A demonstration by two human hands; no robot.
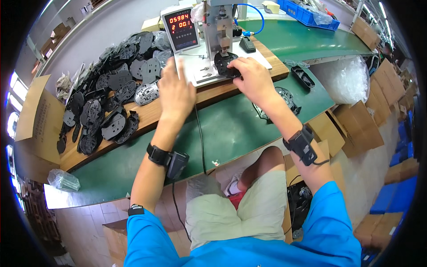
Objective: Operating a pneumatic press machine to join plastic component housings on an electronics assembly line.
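Note:
A small metal press (pixel 218 29) stands on a white base plate (pixel 189 66) that lies on a wooden board. Under its head sits a black plastic part (pixel 222 64), and my right hand (pixel 254 79) grips its right side between thumb and fingers. My left hand (pixel 175 93) is raised over the board's front edge, left of the base plate. Its fingers are stretched out, slightly blurred, and nothing shows in them. Two small metal pieces (pixel 205 72) lie on the base plate between my hands. Beside the press stands a counter box (pixel 181 29) with red lit digits.
A heap of black plastic parts (pixel 113 84) covers the board's left side, next to an open carton (pixel 38 115). On the green table (pixel 231 133) lie another black part (pixel 287 100) and a black tray-like piece (pixel 302 78). A cable (pixel 200 133) hangs over the table's front edge.

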